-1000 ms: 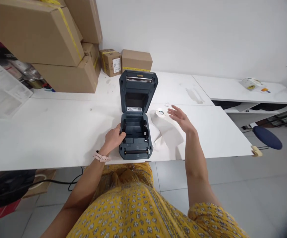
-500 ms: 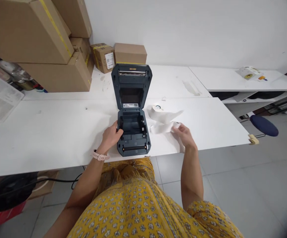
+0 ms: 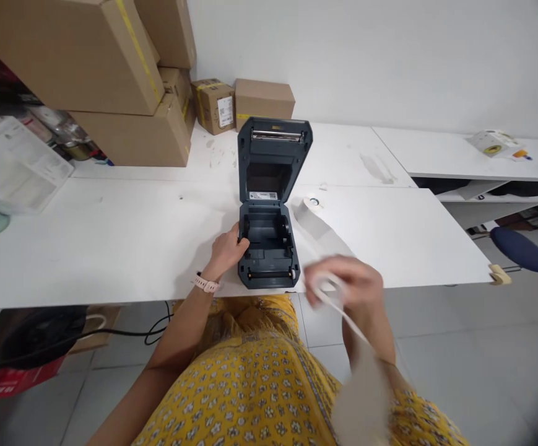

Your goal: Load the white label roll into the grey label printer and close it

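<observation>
A dark grey label printer (image 3: pixel 269 260) stands on the white table with its lid raised and its inner bay bare. My left hand (image 3: pixel 228 251) is closed on the printer's left edge, thumb over the rim. Over the table's front edge is my right hand (image 3: pixel 345 282), blurred by motion. Its fingers are curled round a white paper strip (image 3: pixel 364 396), which loops at the fingers and hangs down in front of my forearm. Behind that hand, a roll of white labels (image 3: pixel 306 212) lies on the table right of the printer, its loose tail trailing towards me.
Stacked cardboard boxes (image 3: pixel 129 139) rise at the back left, with two smaller cartons behind the printer. A clear plastic box (image 3: pixel 22 164) sits at the far left. Off the table's right end is a blue stool (image 3: pixel 519 249). Black cables hang below the table.
My right hand has drawn back towards me, lifting the paper strip off the table. My left hand stays on the printer. The whole view has shifted slightly.
</observation>
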Available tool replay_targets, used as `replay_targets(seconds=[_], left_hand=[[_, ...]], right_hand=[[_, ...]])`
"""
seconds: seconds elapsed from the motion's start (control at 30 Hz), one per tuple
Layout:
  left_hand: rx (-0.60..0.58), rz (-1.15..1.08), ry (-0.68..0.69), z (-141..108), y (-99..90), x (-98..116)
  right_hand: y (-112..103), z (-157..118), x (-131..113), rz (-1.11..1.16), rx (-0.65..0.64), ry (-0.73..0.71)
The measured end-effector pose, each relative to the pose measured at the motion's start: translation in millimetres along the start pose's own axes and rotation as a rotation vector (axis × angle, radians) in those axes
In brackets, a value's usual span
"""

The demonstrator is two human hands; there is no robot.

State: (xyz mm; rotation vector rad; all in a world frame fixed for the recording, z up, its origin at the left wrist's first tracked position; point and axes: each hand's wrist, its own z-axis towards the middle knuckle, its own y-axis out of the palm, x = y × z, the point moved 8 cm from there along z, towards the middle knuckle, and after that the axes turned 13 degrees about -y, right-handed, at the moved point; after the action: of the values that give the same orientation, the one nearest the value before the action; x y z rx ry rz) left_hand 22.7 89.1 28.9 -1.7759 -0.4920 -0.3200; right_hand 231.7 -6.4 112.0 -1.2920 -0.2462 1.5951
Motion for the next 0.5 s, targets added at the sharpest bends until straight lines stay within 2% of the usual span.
replay_targets(seconds=[0.1, 0.13, 0.2, 0.3, 0.5], left_hand=[[-0.001, 0.001, 0.009, 0, 0.6, 1], [0.001, -0.007, 0.011, 0, 0.7, 1], [0.005, -0.031, -0.002, 0, 1.6, -2], [-0.001, -0.109, -0.028, 0, 5.3, -7], [-0.027, -0.314, -0.029, 1, 13.5, -15]], right_hand=[[7, 52, 46, -0.017, -0.066, 0.161], [9, 62, 60, -0.054, -0.068, 0.221], [20, 73, 78, -0.131, -0.144, 0.253], [38, 73, 91, -0.203, -0.264, 0.261], [44, 69, 93, -0.329, -0.283, 0.274]])
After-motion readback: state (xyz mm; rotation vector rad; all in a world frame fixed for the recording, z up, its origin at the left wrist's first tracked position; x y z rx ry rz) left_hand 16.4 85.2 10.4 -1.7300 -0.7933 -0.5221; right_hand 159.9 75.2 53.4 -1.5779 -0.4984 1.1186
